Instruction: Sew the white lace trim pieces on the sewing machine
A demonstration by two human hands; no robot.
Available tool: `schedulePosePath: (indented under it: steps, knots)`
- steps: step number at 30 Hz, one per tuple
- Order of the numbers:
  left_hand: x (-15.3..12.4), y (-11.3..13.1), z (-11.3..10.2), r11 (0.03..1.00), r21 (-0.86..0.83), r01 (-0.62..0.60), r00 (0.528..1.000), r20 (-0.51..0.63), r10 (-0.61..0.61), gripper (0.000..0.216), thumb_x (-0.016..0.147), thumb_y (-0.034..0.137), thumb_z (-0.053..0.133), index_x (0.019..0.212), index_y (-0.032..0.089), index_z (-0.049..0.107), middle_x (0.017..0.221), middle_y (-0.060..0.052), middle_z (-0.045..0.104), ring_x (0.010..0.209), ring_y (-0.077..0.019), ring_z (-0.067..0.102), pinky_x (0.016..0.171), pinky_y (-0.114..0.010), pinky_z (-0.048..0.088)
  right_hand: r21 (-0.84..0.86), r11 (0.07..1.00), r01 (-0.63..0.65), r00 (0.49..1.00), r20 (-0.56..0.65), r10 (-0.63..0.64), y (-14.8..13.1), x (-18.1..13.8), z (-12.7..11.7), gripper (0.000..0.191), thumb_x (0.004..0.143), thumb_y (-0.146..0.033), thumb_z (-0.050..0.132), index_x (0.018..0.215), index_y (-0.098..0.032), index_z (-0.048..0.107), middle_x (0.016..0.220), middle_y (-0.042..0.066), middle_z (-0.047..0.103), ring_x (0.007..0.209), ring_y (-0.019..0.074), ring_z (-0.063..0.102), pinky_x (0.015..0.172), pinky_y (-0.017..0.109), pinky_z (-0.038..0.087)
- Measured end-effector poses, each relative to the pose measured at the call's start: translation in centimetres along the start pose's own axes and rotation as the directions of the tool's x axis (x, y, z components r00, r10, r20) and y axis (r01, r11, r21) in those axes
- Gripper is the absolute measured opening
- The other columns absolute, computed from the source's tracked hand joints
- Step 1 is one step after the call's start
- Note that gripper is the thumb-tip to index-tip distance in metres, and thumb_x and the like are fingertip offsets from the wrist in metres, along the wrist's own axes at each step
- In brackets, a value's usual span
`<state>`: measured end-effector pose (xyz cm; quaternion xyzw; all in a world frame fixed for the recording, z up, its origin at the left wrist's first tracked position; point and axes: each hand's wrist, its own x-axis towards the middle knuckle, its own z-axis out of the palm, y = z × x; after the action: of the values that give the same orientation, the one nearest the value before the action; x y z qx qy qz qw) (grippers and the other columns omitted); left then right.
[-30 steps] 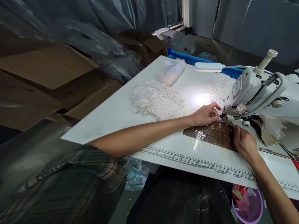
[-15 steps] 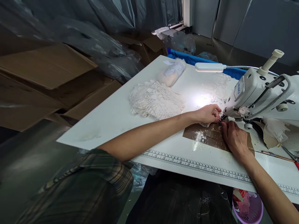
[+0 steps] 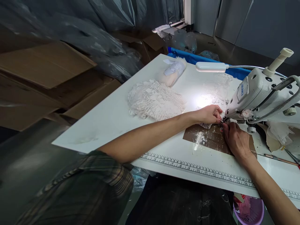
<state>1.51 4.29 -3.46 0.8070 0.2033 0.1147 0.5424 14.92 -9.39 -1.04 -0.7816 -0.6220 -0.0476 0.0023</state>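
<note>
My left hand (image 3: 207, 114) rests on a small piece of white lace (image 3: 206, 125) right at the presser foot of the white sewing machine (image 3: 260, 93), its fingers curled and pinching. My right hand (image 3: 235, 139) comes in from the right, fingertips pressed together at the same spot under the needle, with a tiny red-and-white bit between the two hands. Both hands lie over a brown shiny patch (image 3: 208, 139) on the white table (image 3: 112, 118). What the fingertips grip is too small to name.
A heap of white lace (image 3: 156, 100) and a wrapped roll (image 3: 172, 73) lie further back on the table. A lamp (image 3: 211, 66) shines on the work. A printed ruler (image 3: 199, 170) runs along the front edge. Cardboard boxes (image 3: 47, 81) stand left; a purple basket (image 3: 249, 211) sits below.
My right hand has slid up from the brown patch to the needle, meeting my left hand. The view has drifted slightly; the left hand stays in place.
</note>
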Motion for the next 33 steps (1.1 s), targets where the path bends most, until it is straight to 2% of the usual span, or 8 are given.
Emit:
schedulePosePath:
  steps: [8, 13, 18, 21, 25, 30, 32, 33]
  knots:
    - [0.1, -0.5, 0.3, 0.996, 0.07, -0.051, 0.998, -0.031, 0.054, 0.041, 0.084, 0.023, 0.053, 0.122, 0.01, 0.043, 0.091, -0.008, 0.07, 0.075, -0.0133, 0.065, 0.059, -0.024, 0.044, -0.032, 0.996, 0.085, 0.994, -0.072, -0.087, -0.1, 0.7, 0.2, 0.042, 0.102, -0.043, 0.034, 0.103, -0.013, 0.063, 0.083, 0.013, 0.07, 0.07, 0.0208, 0.063, 0.055, 0.029, 0.023]
    - [0.1, -0.4, 0.4, 0.99, 0.132, -0.059, 0.997, -0.035, 0.064, 0.038, 0.088, 0.024, 0.051, 0.122, 0.009, 0.043, 0.091, -0.009, 0.07, 0.073, -0.013, 0.066, 0.057, -0.024, 0.043, -0.036, 0.995, 0.093, 0.983, -0.155, -0.098, 0.3, 0.8, 1.0, 0.04, 0.102, -0.039, 0.035, 0.101, -0.011, 0.064, 0.077, 0.013, 0.069, 0.068, 0.0206, 0.062, 0.057, 0.029, 0.028]
    - [0.0, -0.2, 0.3, 0.996, 0.07, -0.048, 0.997, -0.056, 0.052, 0.039, 0.085, 0.025, 0.054, 0.119, 0.009, 0.045, 0.088, -0.008, 0.071, 0.072, -0.0132, 0.065, 0.058, -0.024, 0.045, -0.05, 0.992, 0.112, 0.976, -0.18, -0.119, 0.2, 0.9, 1.4, 0.042, 0.102, -0.04, 0.034, 0.097, -0.012, 0.065, 0.075, 0.012, 0.068, 0.066, 0.0203, 0.06, 0.056, 0.029, 0.028]
    - [0.2, -0.1, 0.4, 0.997, 0.075, -0.022, 0.996, -0.083, 0.028, 0.042, 0.083, 0.03, 0.058, 0.118, 0.008, 0.047, 0.087, -0.008, 0.071, 0.074, -0.0142, 0.066, 0.06, -0.025, 0.046, -0.066, 0.988, 0.139, 0.955, -0.256, -0.151, 0.3, 1.3, 1.7, 0.043, 0.103, -0.039, 0.031, 0.095, -0.013, 0.065, 0.074, 0.012, 0.067, 0.066, 0.0202, 0.059, 0.057, 0.029, 0.029]
    - [0.0, 0.4, 0.6, 0.996, 0.094, -0.002, 0.996, -0.09, 0.011, 0.044, 0.082, 0.028, 0.058, 0.12, 0.009, 0.048, 0.09, -0.009, 0.072, 0.08, -0.0155, 0.068, 0.066, -0.026, 0.05, -0.041, 0.962, 0.27, 0.869, -0.42, -0.262, 0.5, 0.5, 1.4, 0.046, 0.103, -0.037, 0.028, 0.084, -0.015, 0.063, 0.067, 0.007, 0.063, 0.057, 0.0153, 0.051, 0.052, 0.027, 0.024]
    - [-2.2, 3.9, -0.6, 0.978, 0.198, 0.069, 0.998, -0.026, -0.065, 0.056, 0.077, 0.03, 0.069, 0.126, 0.009, 0.052, 0.113, -0.013, 0.07, 0.094, -0.0184, 0.068, 0.074, -0.027, 0.051, -0.051, 0.776, 0.629, 0.63, -0.552, -0.546, 1.6, -3.5, -0.2, 0.046, 0.105, -0.032, 0.027, 0.07, -0.018, 0.055, 0.059, 0.0, 0.055, 0.049, 0.0103, 0.041, 0.048, 0.026, 0.021]
    - [-3.3, 5.9, -1.5, 0.949, 0.315, 0.014, 1.0, -0.003, -0.014, 0.044, 0.082, 0.033, 0.065, 0.121, 0.012, 0.06, 0.116, -0.012, 0.069, 0.091, -0.0174, 0.067, 0.074, -0.028, 0.049, -0.03, 0.706, 0.708, 0.572, -0.562, -0.597, 2.9, -4.8, -0.6, 0.045, 0.104, -0.028, 0.029, 0.068, -0.018, 0.053, 0.056, -0.001, 0.051, 0.047, 0.0091, 0.04, 0.048, 0.025, 0.024]
    - [-3.8, 6.7, -1.9, 0.927, 0.375, -0.021, 1.0, -0.009, 0.026, 0.036, 0.086, 0.033, 0.062, 0.116, 0.013, 0.064, 0.114, -0.01, 0.07, 0.09, -0.0167, 0.067, 0.075, -0.028, 0.048, -0.015, 0.697, 0.717, 0.572, -0.559, -0.6, 3.8, -5.2, -0.6, 0.044, 0.104, -0.025, 0.029, 0.068, -0.018, 0.054, 0.056, -0.002, 0.05, 0.047, 0.0083, 0.04, 0.048, 0.024, 0.025]
